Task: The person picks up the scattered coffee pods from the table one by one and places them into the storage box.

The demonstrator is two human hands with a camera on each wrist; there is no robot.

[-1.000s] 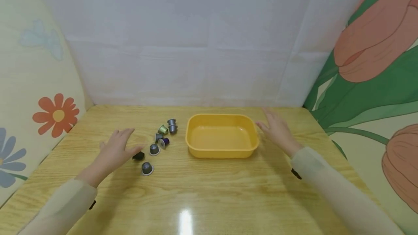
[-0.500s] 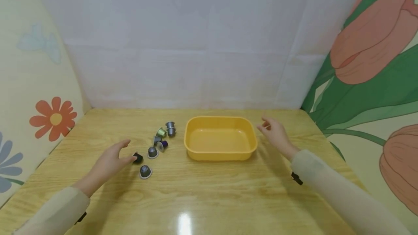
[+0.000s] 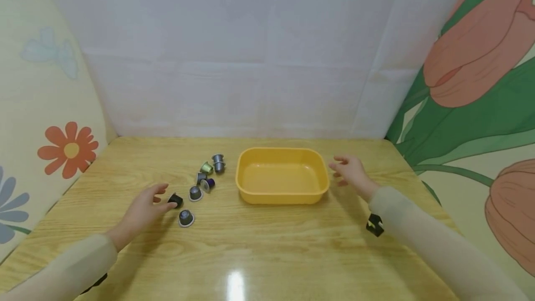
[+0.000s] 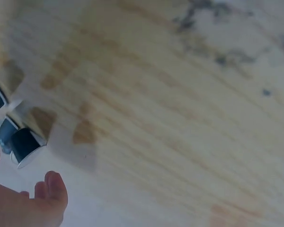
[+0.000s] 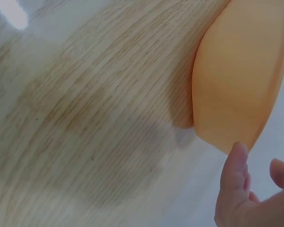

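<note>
The left hand (image 3: 140,212) has its thumb and fingers apart, with the small black cup (image 3: 177,199) right by their tips. I can't tell if the thumb touches it. A dark grey cup (image 3: 185,218) sits on the bench (image 3: 267,245), just right of that thumb, and more little cups (image 3: 195,193) lie past it. The right hand (image 3: 351,171) is loose and holds nothing, just beside the yellow tub (image 3: 283,198). To pinch the black cup well, I think both sides need a soft squeeze, so it doesn't roll.
</note>
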